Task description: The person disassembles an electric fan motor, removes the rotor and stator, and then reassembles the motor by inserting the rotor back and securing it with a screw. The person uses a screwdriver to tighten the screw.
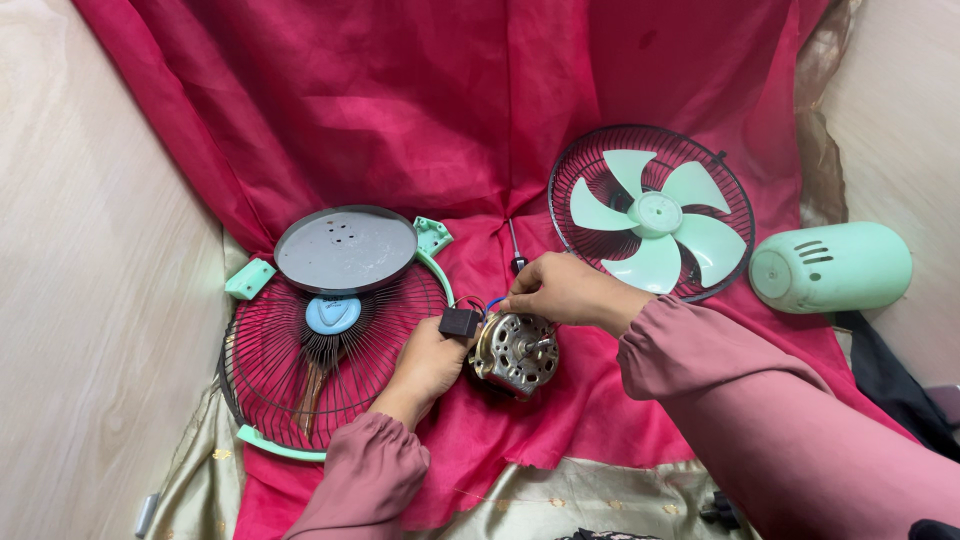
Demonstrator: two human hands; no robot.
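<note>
Item: person's sleeves, dusty pink, entering from the lower edge and lower right, over a pale gold patterned cloth [560, 490] at the near edge of the work surface.

Item: left hand [428, 362], fingers curled against the left side of a fan motor [515, 350], the thumb up by a small black capacitor block [460, 322]. The hand is closed on the motor's side; whether it bears the weight cannot be told.

Item: fan motor, round, bare metal with a short shaft at its centre, tilted toward the camera, on or just above the crimson cloth [420, 110] near the middle of the surface. Thin wires, blue among them, run from its top to the capacitor block.

Item: right hand [562, 290], just above the motor, fingertips pinched together on the wires at the motor's upper edge.

Item: screwdriver [516, 250], dark, thin shaft pointing away, lying on the crimson cloth just beyond the right hand.

Item: front grille [300, 370], dark wire with a mint green rim and a blue centre badge [333, 314], lying flat to the left of the left hand. A round grey disc [346, 250] rests on its far edge.

Item: rear grille [720, 180], dark wire, farther right, leaning against the draped cloth, with a mint green four-blade impeller [655, 218] set in it.

Item: motor housing [830, 266], mint green, vented, on its side at the far right, well apart from the motor.

Item: pale wood-grain panels [90, 260] flanking the cloth on both sides.
</note>
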